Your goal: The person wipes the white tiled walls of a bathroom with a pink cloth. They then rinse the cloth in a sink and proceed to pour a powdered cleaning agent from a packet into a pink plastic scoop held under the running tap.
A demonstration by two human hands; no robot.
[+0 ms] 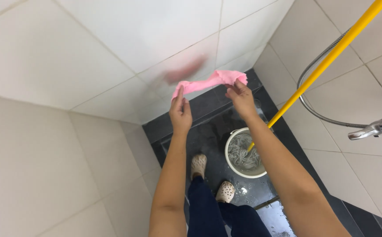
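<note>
Stretching a pink cloth [211, 81] between both hands against the white tiled wall [112, 39]: left hand [180, 113] pinches its lower end, right hand [241, 97] grips the upper end, fingers closed on the fabric. Below, on the dark wet floor [208, 131], a white bucket [231, 163] holds a grey mop head with a yellow handle [327, 59] leaning up to the right, near two pale clogs [198, 165].

Glossy white tiled walls [112, 39] meet a wet black floor [208, 131]; chrome tap [375, 127] and hose [318, 66] at right.
</note>
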